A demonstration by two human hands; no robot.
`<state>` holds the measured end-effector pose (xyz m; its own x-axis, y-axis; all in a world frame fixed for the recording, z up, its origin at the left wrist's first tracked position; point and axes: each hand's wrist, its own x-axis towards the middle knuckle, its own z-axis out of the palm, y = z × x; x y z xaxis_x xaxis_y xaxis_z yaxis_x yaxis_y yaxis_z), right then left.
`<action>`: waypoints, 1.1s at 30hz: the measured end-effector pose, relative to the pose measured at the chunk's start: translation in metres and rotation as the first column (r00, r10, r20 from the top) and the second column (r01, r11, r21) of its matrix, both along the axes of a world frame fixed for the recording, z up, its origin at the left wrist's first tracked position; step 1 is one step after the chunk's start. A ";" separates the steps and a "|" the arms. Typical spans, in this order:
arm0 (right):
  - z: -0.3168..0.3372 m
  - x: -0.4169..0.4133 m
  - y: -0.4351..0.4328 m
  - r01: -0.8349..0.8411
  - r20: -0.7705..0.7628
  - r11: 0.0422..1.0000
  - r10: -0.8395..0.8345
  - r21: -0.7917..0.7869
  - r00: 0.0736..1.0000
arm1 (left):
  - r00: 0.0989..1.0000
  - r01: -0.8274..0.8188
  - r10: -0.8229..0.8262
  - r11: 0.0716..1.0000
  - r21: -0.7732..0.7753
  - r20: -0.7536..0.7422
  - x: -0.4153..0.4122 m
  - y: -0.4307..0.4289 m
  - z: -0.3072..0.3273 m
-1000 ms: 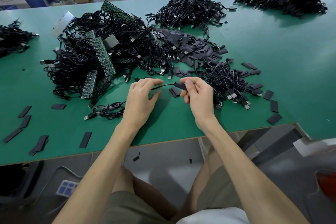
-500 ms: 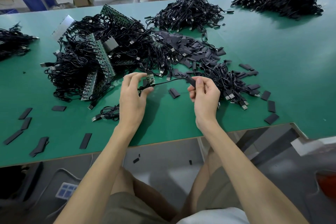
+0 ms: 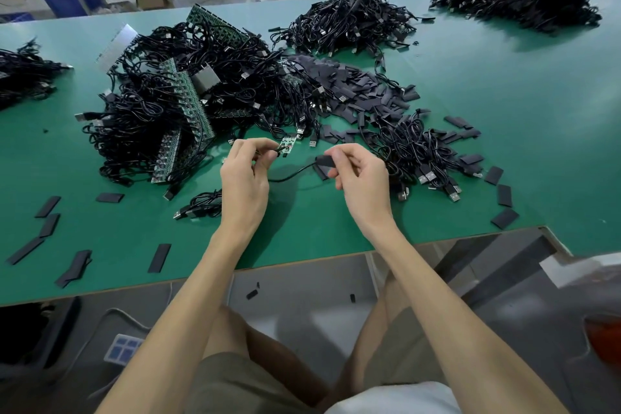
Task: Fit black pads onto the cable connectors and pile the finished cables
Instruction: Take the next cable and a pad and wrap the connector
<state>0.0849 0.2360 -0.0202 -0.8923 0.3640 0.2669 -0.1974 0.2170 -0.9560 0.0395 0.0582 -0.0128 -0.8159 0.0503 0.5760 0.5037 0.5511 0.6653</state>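
Nearest, knees in olive shorts [image 3: 235,380] sit below the edge of the green-covered work table [image 3: 319,239]. Loose flat black rectangular pads [image 3: 159,257] lie scattered along that near edge, at both the left and right ends.

Just beyond, both hands are raised over the table. The left hand [image 3: 243,175] curls its thumb and forefinger into a pinch on the thin black cable [image 3: 289,176] right behind its small green circuit-board connector [image 3: 288,143], with the other fingers folded. The right hand [image 3: 361,175] pinches a single black pad [image 3: 325,160] between thumb and fingertips, and the cable runs into that pad. The cable hangs slack between the two hands.

A small coiled black cable bundle [image 3: 201,207] lies just left of the left wrist. Right of the right hand lies a pile of black cables with silver plugs [image 3: 413,151].

Farther off sits a heap of black pads [image 3: 353,87]. To its left is a big tangle of black cables and long green circuit-board strips [image 3: 181,104]. Farthest, two more black cable heaps [image 3: 349,22] lie well apart.
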 end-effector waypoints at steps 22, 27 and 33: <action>-0.005 -0.004 0.004 0.167 -0.064 0.958 -0.187 -0.233 0.980 | 0.961 0.234 -0.276 0.833 -0.501 -0.011 0.006 0.011 -0.003; -0.004 -0.006 0.003 0.024 -0.052 0.965 -0.039 -0.260 0.998 | 0.974 0.140 -0.199 0.905 -0.401 -0.110 0.007 0.010 -0.001; -0.008 -0.010 -0.005 -0.146 0.116 0.989 0.147 -0.016 0.982 | 0.982 0.189 -0.189 0.977 -0.095 0.007 0.005 0.024 0.023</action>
<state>0.0752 0.2314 -0.0280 -0.9610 0.2288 0.1551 -0.1131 0.1865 -0.9759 0.0442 0.0822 0.0099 -0.7854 0.2580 0.5626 0.6058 0.5065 0.6135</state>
